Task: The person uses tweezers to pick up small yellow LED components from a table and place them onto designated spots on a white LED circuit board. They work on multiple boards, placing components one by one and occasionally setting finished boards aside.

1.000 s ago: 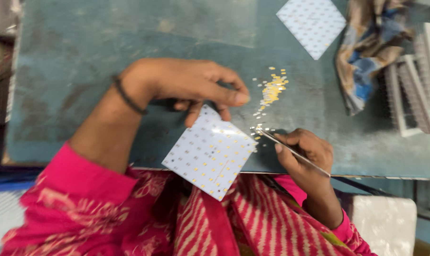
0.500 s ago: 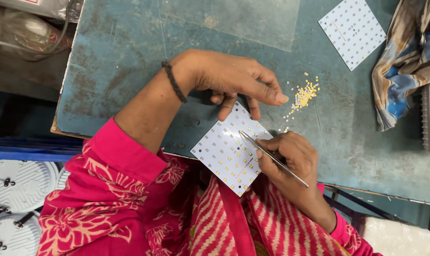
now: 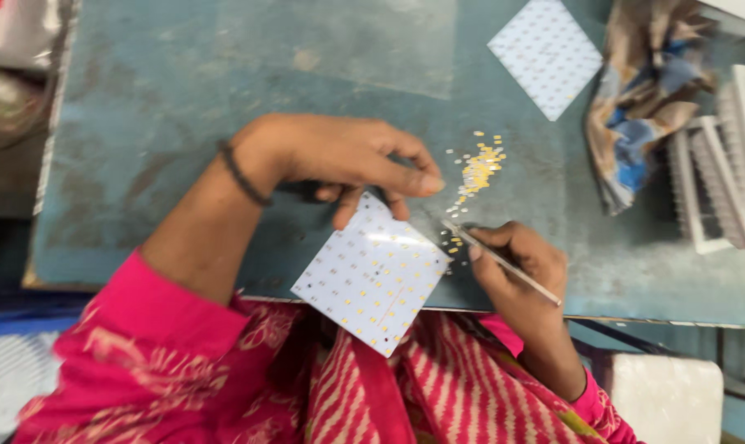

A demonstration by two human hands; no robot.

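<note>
On the worn teal metal table I see the square white dotted circuit board lying at the near edge, one corner hanging over that edge toward my lap. My left hand rests on the board's far corner. Just right of the board, my right hand sits at the near edge with thin metal tweezers, their tip near the board's right corner. Behind the tweezers lies a scatter of tiny yellow chips. A second square white dotted board lies toward the far right corner, a crumpled patterned cloth right of it, and ribbed white plastic racks along the right edge.
</note>
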